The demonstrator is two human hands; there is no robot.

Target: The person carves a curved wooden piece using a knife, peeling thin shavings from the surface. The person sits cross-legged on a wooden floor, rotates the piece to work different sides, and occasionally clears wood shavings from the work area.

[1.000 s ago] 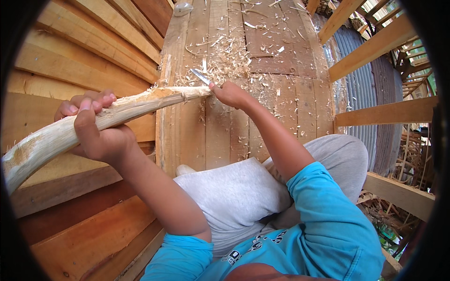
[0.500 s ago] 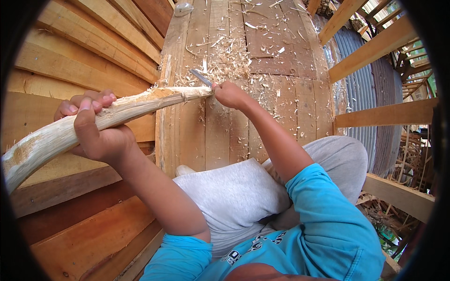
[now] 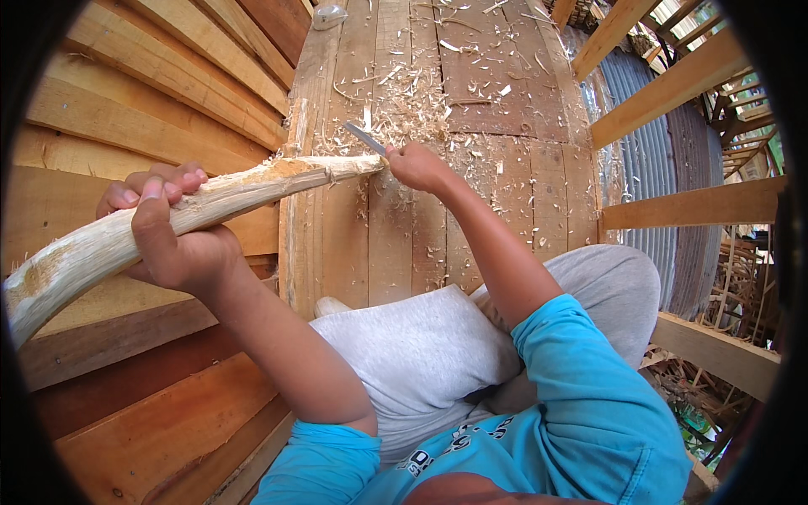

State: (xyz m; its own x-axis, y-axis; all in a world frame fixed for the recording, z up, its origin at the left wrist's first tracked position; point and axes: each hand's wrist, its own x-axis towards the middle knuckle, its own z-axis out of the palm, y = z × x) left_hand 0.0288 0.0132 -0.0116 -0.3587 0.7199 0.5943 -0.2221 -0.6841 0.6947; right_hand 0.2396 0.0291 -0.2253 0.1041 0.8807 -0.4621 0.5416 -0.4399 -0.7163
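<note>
A long, pale, curved branch (image 3: 252,189), stripped of bark, runs from the left rim toward the middle, where it narrows to a tip. My left hand (image 3: 172,231) wraps round its thicker part, thumb on top. Close by the narrow tip, my right hand (image 3: 415,167) is closed on a knife (image 3: 364,137). The knife's grey blade points away to the upper left, just beyond the tip; its handle is hidden in my fist.
Wood shavings (image 3: 408,105) lie heaped and scattered over the plank floor (image 3: 391,244). A slatted plank wall (image 3: 160,109) rises on the left. On the right are wooden rails (image 3: 690,204) and corrugated metal sheets (image 3: 644,135). A clear plastic container (image 3: 329,15) sits at the far end.
My right hand has shifted slightly to the right, away from the branch tip, with the knife. The left hand and the branch have stayed almost still.
</note>
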